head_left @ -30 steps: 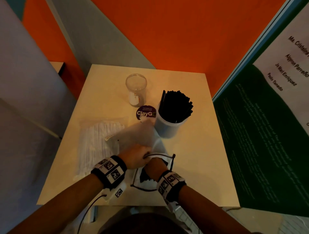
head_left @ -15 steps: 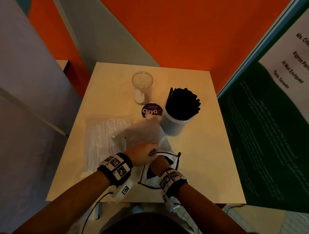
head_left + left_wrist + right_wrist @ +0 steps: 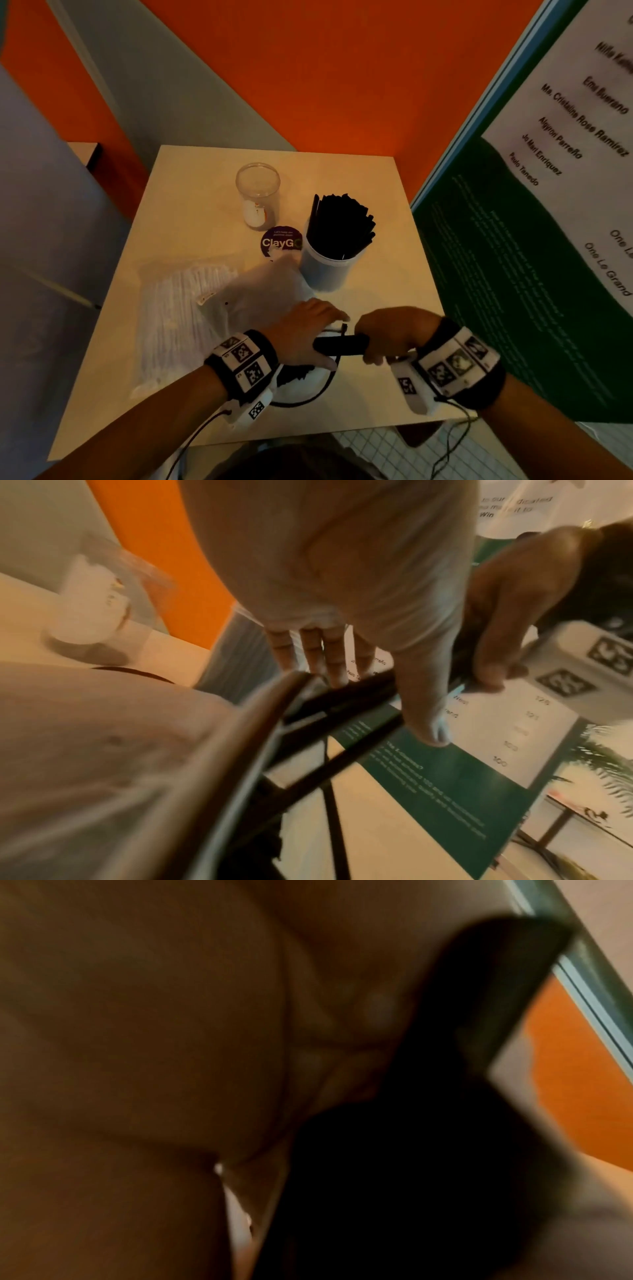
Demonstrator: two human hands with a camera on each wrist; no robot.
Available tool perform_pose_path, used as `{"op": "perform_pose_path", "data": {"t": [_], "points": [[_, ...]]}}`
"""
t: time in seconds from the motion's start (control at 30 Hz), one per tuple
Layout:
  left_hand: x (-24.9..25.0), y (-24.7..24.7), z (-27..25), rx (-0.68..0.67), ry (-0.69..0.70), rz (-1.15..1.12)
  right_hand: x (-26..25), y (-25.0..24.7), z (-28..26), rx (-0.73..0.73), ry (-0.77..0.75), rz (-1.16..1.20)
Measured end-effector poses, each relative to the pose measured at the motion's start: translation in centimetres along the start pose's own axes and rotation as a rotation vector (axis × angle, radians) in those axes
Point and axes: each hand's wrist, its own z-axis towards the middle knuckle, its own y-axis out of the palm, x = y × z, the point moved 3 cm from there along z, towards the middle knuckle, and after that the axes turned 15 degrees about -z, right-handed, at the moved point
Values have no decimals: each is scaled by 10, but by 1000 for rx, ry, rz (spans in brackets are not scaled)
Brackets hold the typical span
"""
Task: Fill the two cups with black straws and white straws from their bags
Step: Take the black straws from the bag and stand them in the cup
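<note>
A white cup [image 3: 325,270] full of black straws [image 3: 339,228] stands mid-table. The clear cup [image 3: 257,195] behind it, also seen in the left wrist view [image 3: 95,607], holds no straws. The bag of white straws [image 3: 181,308] lies flat on the left. My left hand [image 3: 308,337] presses flat on the limp, translucent black-straw bag [image 3: 263,294], its fingers [image 3: 322,653] straight. Just right of it, my right hand [image 3: 394,335] grips a bundle of black straws [image 3: 342,344] that sticks out of the bag's dark-edged mouth [image 3: 240,750]. The right wrist view is blurred, showing palm and dark straws [image 3: 411,1150].
A purple round sticker [image 3: 279,241] lies on the cream table [image 3: 383,274] between the cups. A green and white poster board [image 3: 513,274] stands along the table's right edge. Orange and grey walls close the back.
My right hand has drawn out of the bag mouth to the right, gripping a bundle of black straws. The left hand stays pressed on the bag.
</note>
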Motion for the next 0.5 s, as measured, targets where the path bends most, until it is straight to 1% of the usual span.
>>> {"op": "perform_pose_path", "data": {"t": [0.03, 0.1, 0.13, 0.17, 0.2, 0.23, 0.33, 0.37, 0.4, 0.47, 0.5], "points": [[7, 4, 6, -16, 7, -76, 4, -9, -13, 28, -17, -27], [18, 12, 15, -68, -32, -242, 11, -23, -31, 74, -44, -43], [23, 13, 20, -68, -54, -293, 17, -30, -39, 93, -54, -36], [24, 12, 22, -37, -48, -324, 19, -36, -43, 109, -69, 1], [24, 9, 24, 10, -41, -324, 23, -43, -47, 149, -84, 71], [24, 3, 26, 59, -28, -324, 30, -50, -51, 229, -102, 165], [21, -13, 28, 143, -56, -392, 41, -67, -56, 622, -142, 506], [22, -18, 28, 159, -68, -449, 39, -69, -53, 703, -155, 577], [21, -21, 29, 173, -73, -480, 33, -69, -47, 730, -179, 615], [23, -31, 31, 219, -34, -420, 23, -65, -34, 725, -238, 694], [28, -38, 30, 246, -4, -417, 20, -67, -31, 765, -272, 775]]}}
